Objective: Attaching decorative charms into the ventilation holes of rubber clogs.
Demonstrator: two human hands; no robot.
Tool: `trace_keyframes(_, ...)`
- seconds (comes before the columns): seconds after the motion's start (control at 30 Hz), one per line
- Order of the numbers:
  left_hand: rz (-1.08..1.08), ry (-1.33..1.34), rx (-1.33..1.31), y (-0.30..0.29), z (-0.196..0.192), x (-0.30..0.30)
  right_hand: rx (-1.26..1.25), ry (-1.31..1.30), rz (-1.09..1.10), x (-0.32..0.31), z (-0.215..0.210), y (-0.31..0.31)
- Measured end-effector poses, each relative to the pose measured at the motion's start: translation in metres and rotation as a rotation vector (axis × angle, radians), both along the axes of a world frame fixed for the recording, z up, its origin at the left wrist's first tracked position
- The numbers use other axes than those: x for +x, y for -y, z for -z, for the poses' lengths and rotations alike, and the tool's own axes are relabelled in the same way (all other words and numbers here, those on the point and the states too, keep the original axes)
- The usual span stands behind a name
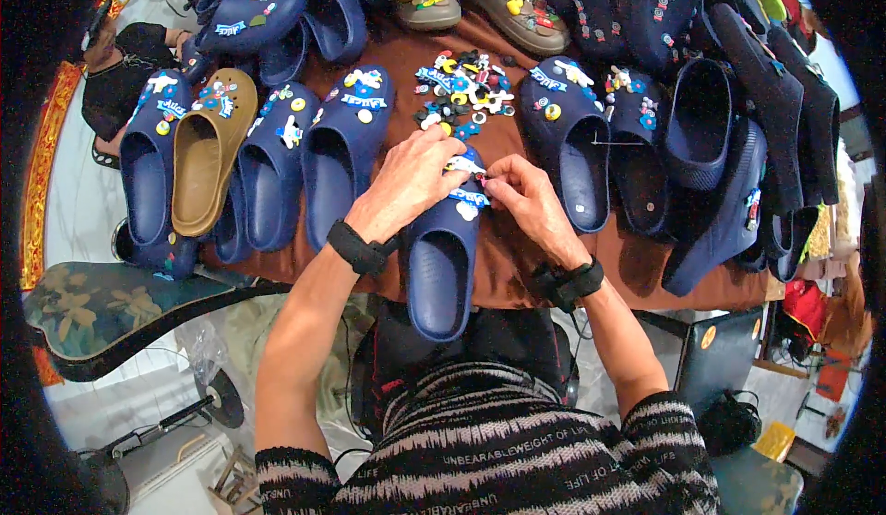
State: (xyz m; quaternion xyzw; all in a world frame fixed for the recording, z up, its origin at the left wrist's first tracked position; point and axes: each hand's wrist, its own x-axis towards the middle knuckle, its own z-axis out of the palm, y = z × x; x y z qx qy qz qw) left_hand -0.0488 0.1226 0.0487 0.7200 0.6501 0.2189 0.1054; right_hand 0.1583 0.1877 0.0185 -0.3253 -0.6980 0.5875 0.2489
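Note:
A navy blue clog (438,280) lies in front of me with its open heel toward my body. White and blue charms (469,199) sit on its toe. My left hand (406,181) is closed round the left side of the toe, fingers over the top. On the toe's right side, the thumb and fingertips of my right hand (528,197) pinch a small reddish shoe charm against the upper; its shape is mostly hidden. Just beyond my hands is a pile of loose shoe charms (466,86) in white, yellow, black, red and blue.
Finished-looking navy clogs (346,160) and a brown clog (214,150) stand in a row at left. More navy clogs (565,146) crowd the right side. Grey-brown clogs (517,17) lie at the back of the brown cloth (503,270). A patterned stool (120,307) stands lower left.

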Motion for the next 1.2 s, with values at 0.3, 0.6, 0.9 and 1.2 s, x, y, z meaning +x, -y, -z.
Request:
trace_keyframes(0.3, 0.112, -0.018, -0.051, -0.002, -0.007, -0.008, 0.159, 0.011, 0.066, -0.002, 0.0, 0.003)
trace_keyframes(0.6, 0.047, 0.055, -0.004, 0.005, 0.003, -0.01, 0.337, 0.156, -0.085, -0.018, -0.018, 0.001)
trace_keyframes(0.9, 0.01, 0.042, 0.013, 0.006, 0.01, -0.008, 0.417, 0.377, -0.193, -0.029, -0.025, -0.024)
trace_keyframes(1.2, 0.005, 0.057, 0.077, 0.008, 0.016, -0.009, 0.597, 0.531, -0.351, -0.042, -0.035, -0.033)
